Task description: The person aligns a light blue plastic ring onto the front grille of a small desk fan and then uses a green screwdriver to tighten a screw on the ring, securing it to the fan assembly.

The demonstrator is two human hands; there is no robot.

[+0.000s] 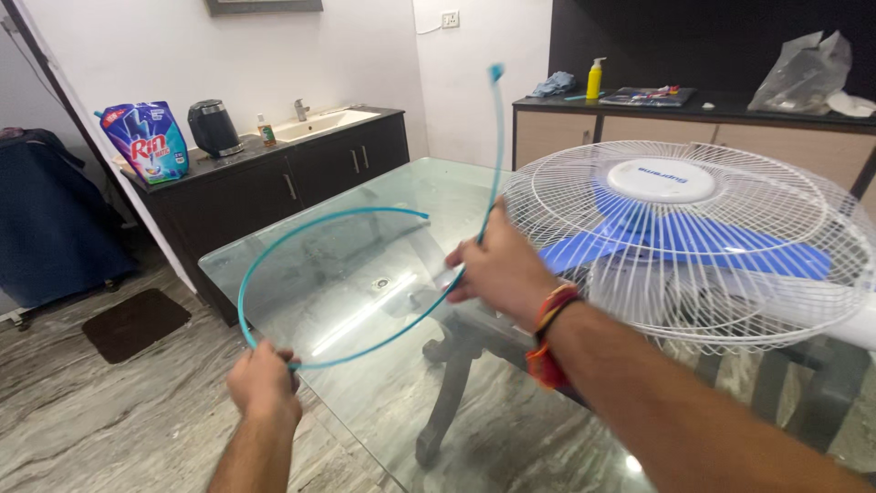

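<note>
A thin teal plastic rim band (274, 246) curves in an open loop over the glass table (511, 429). My left hand (263, 382) grips its lower part near the table's front corner. My right hand (500, 265) holds the band further along, from where its free end (495, 73) sticks up. A white table fan (693, 246) with blue blades lies face up on the table, just right of my right hand. My right wrist wears red and orange threads.
A dark counter (274, 173) with a sink, a kettle and a blue detergent pouch (146, 141) stands at the back left. A second counter (693, 114) at the back right holds a yellow bottle, cloth and a plastic bag. A brown mat (135, 321) lies on the floor.
</note>
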